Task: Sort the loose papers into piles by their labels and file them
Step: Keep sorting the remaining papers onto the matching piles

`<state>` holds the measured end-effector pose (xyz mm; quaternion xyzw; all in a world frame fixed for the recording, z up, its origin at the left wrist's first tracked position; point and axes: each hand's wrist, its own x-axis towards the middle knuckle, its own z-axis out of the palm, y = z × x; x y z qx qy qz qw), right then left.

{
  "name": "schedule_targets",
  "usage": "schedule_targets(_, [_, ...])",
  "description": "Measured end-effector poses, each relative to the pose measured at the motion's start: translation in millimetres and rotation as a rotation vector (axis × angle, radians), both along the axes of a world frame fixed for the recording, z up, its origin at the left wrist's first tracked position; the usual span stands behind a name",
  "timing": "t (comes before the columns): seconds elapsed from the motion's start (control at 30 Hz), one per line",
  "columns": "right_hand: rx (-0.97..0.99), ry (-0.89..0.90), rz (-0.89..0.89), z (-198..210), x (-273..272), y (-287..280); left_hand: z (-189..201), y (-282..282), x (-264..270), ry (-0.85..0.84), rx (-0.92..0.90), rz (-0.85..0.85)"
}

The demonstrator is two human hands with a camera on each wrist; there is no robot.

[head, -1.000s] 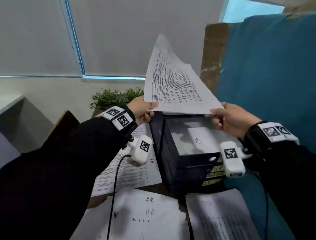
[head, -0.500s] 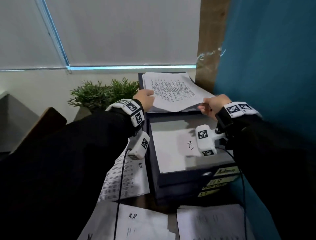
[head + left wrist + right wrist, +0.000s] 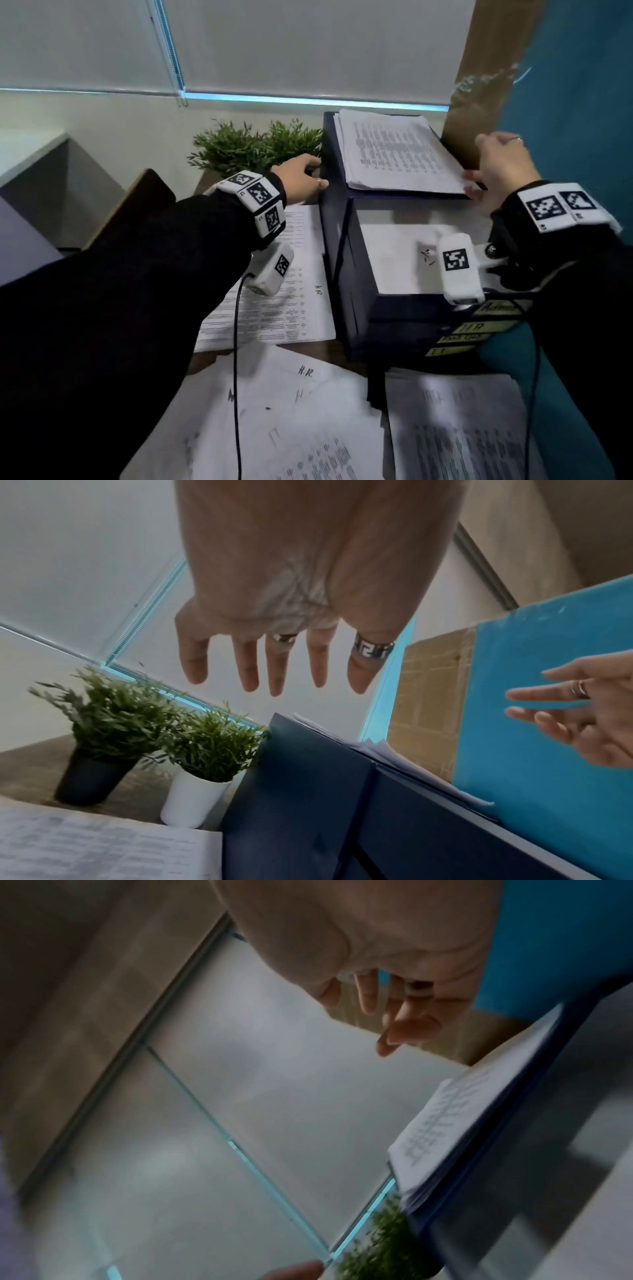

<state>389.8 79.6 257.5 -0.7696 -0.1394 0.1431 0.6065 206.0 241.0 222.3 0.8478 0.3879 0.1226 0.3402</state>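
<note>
Lying on the top of the dark blue file organizer [image 3: 339,246], at its far end, is a stack of printed papers [image 3: 394,150], slightly fanned at its edges. The left hand [image 3: 301,178] hovers just beside the organizer's left side, its fingers [image 3: 250,666] straight and spread, holding nothing. The right hand [image 3: 503,164] is at the stack's near right corner, fingers [image 3: 548,693] loosely extended and apart; whether they touch the paper cannot be told. Nearer, the organizer's open tray holds a white sheet [image 3: 397,253] with a small handwritten mark. Yellow labels [image 3: 476,329] run down the organizer's near face, one reading HR. To the left of the organizer lies a printed sheet marked HR [image 3: 284,291], and more loose sheets [image 3: 301,421] overlap at the near edge of the desk. Two small potted plants [image 3: 164,739], one in a black pot and one in a white, stand at the far left of the organizer.
</note>
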Motion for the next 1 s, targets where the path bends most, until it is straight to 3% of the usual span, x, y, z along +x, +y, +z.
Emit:
schedule_targets(0.13, [0.133, -0.053, 0.174, 14, -77, -3, 0, -13, -62, -0.047, -0.090, 0.000])
schedule_targets(0.27, [0.137, -0.203, 0.448, -5, -147, -18, -16, -32, -125, -0.004, -0.139, -0.033])
schedule_targets(0.37, [0.064, -0.236, 0.622, -45, -187, -41, -56, -49, -174, 0.098, -0.191, -0.075])
schedule_targets(0.5, [-0.199, -0.035, 0.748, -135, -221, -78, -130, -75, -226, 0.208, -0.420, -0.085])
schedule_targets(0.6, [-0.608, 0.121, 0.726, -208, -226, -107, -175, -95, -243, 0.319, -0.538, -0.076])
schedule_targets(0.73, [-0.987, -0.009, 0.615, -258, -236, -135, -220, -121, -247, 0.242, -0.585, 0.008])
schedule_targets(0.87, [-0.863, 0.105, 0.460, -267, -243, -143, -241, -140, -244, 0.045, -0.607, 0.120])
schedule_targets(1.0, [-0.773, 0.120, 0.441, -263, -240, -150, -251, -150, -245, -0.123, -0.673, 0.184])
